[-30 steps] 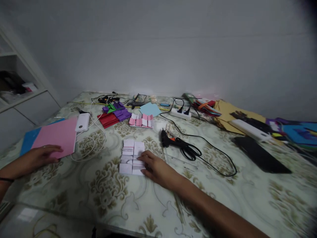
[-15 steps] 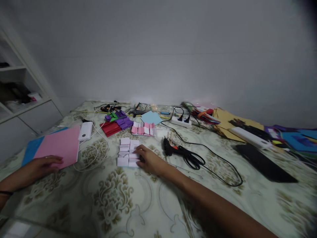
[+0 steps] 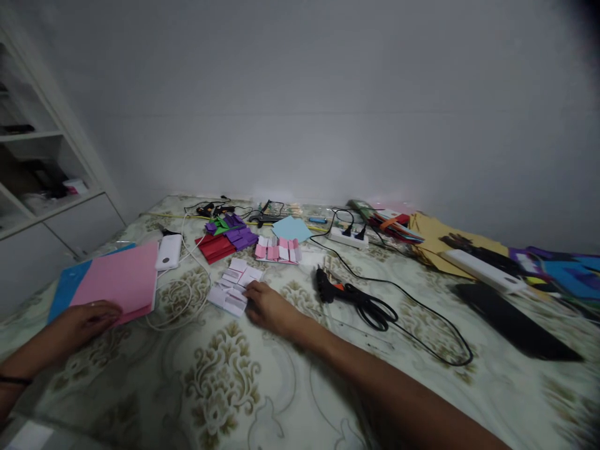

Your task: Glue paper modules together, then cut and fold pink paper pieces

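My right hand (image 3: 266, 305) pinches white paper (image 3: 234, 279), likely light, crushable, by its edge; my left hand (image 3: 94, 317), toward the table's (image 3: 281, 381) left edge: grip unclear.

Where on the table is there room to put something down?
Bare tablecloth shows between the left hand and right forearm, nearer than the white folded paper, and in front of the black slab. Crowded: the far side, from red paper to yellow sheets.

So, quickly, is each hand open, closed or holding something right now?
Left hand: touching the pink paper; grip cannot be told.
Right hand: touching the white folded paper; grip cannot be told.
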The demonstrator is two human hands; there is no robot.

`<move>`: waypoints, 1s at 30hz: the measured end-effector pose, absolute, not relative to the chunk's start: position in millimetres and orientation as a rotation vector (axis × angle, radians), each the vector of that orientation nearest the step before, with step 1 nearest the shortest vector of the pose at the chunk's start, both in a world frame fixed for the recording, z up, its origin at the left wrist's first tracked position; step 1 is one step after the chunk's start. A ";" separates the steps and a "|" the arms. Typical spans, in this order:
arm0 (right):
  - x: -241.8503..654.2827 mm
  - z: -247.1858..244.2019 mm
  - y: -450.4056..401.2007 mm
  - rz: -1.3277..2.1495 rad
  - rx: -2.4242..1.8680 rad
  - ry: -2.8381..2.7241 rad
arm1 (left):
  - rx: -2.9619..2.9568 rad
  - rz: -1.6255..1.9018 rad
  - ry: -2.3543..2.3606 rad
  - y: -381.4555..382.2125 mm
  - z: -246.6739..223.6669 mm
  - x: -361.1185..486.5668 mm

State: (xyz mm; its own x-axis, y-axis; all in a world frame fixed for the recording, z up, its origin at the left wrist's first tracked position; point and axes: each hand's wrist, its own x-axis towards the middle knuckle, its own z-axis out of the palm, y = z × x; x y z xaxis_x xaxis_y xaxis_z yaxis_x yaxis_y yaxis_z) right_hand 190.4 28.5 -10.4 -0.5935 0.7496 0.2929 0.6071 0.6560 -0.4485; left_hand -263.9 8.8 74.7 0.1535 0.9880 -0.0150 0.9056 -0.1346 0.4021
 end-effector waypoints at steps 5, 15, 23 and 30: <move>184.2 -13.9 41.6 0.378 -1.093 -2.377 | 2.217 0.318 1.892 4.4 74.7 -266.0; 205.0 -3.6 23.9 0.422 -1.092 -2.314 | 2.282 0.225 1.752 6.9 63.2 -251.8; 250.6 14.3 -39.2 0.507 -1.091 -2.280 | 2.312 0.262 1.717 5.8 66.8 -234.5; 289.0 18.6 -71.7 0.607 -1.197 -2.090 | 2.257 0.370 1.755 2.1 83.8 -222.7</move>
State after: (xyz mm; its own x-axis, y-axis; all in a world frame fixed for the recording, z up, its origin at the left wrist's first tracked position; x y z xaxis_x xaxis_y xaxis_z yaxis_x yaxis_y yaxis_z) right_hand 289.0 -71.7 18.6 -0.3753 0.8758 0.3036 0.5772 0.4771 -0.6628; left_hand -222.7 2.1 83.8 0.2391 0.9701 0.0419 0.9045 -0.2382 0.3538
